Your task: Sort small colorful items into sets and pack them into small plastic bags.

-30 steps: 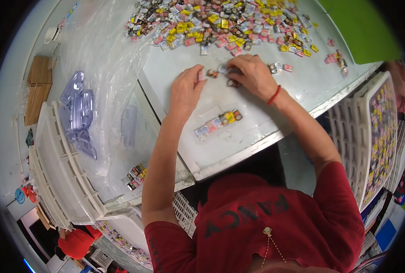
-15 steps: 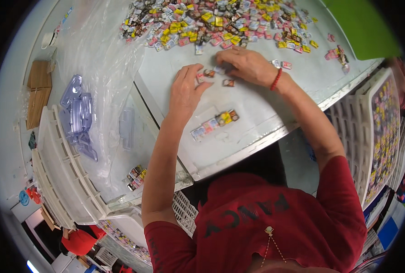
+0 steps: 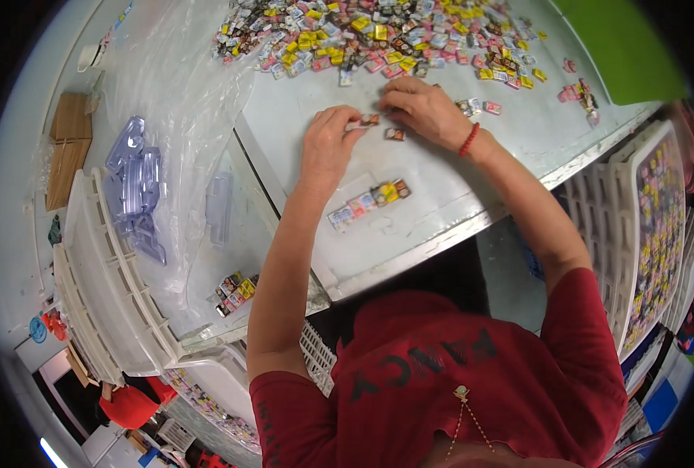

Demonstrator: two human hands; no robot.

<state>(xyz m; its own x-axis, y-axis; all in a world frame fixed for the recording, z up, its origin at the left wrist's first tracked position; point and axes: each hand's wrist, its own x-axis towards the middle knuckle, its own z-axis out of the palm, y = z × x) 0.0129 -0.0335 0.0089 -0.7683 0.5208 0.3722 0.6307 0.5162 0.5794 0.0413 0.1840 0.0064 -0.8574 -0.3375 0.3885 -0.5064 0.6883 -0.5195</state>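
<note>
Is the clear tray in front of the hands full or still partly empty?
Cannot tell. The clear tray holds a row of small coloured pieces, but its slots are too small to make out.

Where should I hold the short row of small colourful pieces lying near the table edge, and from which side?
Grip the row of small pieces across its two long sides, coming from above. It lies flat and slanted on the table, narrow and long, with open surface around it, so fingers probably fit on both sides.
</note>
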